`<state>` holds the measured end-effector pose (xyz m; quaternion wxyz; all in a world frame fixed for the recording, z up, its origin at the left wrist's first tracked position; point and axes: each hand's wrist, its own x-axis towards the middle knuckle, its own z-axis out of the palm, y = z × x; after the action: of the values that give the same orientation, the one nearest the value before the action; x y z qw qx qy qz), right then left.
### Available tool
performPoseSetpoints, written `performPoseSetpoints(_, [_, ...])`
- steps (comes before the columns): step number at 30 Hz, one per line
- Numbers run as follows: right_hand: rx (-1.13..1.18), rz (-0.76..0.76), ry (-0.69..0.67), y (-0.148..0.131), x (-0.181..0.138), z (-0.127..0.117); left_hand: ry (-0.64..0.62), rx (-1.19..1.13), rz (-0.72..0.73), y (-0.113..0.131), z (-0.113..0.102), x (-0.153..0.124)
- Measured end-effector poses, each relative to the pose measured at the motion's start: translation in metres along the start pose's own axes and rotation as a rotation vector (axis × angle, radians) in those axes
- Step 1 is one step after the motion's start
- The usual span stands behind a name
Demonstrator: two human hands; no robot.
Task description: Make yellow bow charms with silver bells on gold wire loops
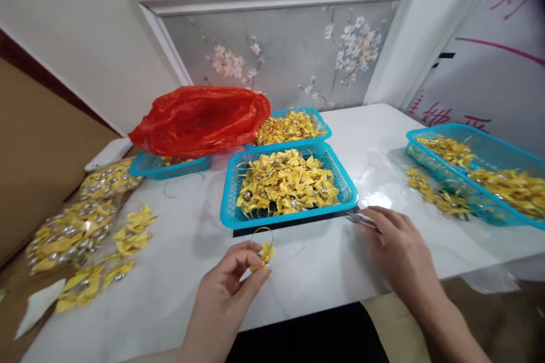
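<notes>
My left hand (236,278) pinches a hoop earring (267,250) with yellow petals between thumb and fingers, just above the white table. The thin golden hoop stands up from the fingertips. In my right hand (398,244) is a pointed metal tool (361,219), its tip by the near right corner of the middle blue basket; the fingers cover too much of it to tell its kind. That middle basket (225,204), in front of both hands, is heaped with yellow petal pieces (289,181) that carry silvery beads and hoops.
A red plastic bag (200,119) covers part of a blue basket (170,169) at the back left. Behind the middle one stands another filled basket (327,129). To the right is a longer blue basket (451,167). Bagged yellow pieces (76,232) lie along the left edge.
</notes>
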<state>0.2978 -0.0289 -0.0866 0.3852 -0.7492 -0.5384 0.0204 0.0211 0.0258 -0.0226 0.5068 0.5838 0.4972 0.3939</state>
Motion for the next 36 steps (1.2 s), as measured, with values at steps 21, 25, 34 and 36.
performPoseSetpoints(21, [0.474,-0.568,-0.404,-0.104,-0.020,-0.023,-0.038,0.141,0.213,0.026,0.000,-0.026])
performPoseSetpoints(25, [0.199,-0.726,-0.088,-0.109,-0.012,-0.024,-0.037,0.217,0.238,0.027,-0.001,-0.027])
performPoseSetpoints(34, [0.030,-0.808,-0.010,-0.116,-0.009,-0.026,0.003,0.330,0.323,0.029,0.002,-0.032])
performPoseSetpoints(36, [0.024,-0.793,-0.019,-0.115,-0.010,-0.025,0.015,0.345,0.326,0.029,0.002,-0.033])
